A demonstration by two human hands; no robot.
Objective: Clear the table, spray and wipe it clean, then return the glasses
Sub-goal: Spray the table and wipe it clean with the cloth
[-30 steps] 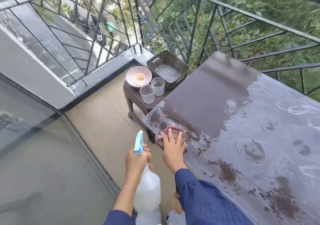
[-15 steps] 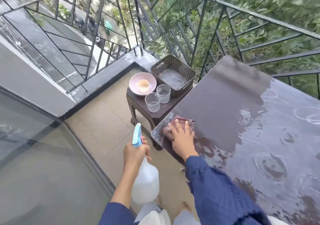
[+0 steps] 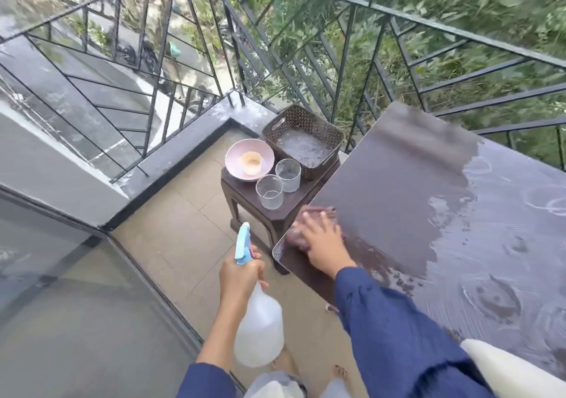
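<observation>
Fingers [image 3: 315, 224] of the right hand [image 3: 321, 241] lie spread and flat on a reddish cloth [image 3: 298, 238], pressing it onto the near left corner of the table [image 3: 382, 183] rather than gripping it. Closer to the body, the left hand [image 3: 240, 275] is wrapped tight round the neck of a spray bottle [image 3: 258, 330], which hangs off to the side over the floor, nozzle up, not aimed at anything.

To my eye the wiping is about half done. A dull, cleaner band runs along the left side of the tabletop, while the right side shows wet film, swirls and dark specks. Doing this step well means keeping the palm flat with even pressure, overlapping each pass, and drawing the grime toward one edge instead of pushing it back over the cleaned part. The corner edge needs care so the cloth does not slip off.

Beyond the hand, two empty glasses [image 3: 278, 183] wait on a small stool [image 3: 275, 214] just beside the table, next to a pink bowl [image 3: 249, 160] and a brown basket [image 3: 303, 140]. Elbows should stay clear of them. A railing [image 3: 306, 45] closes the balcony behind.
</observation>
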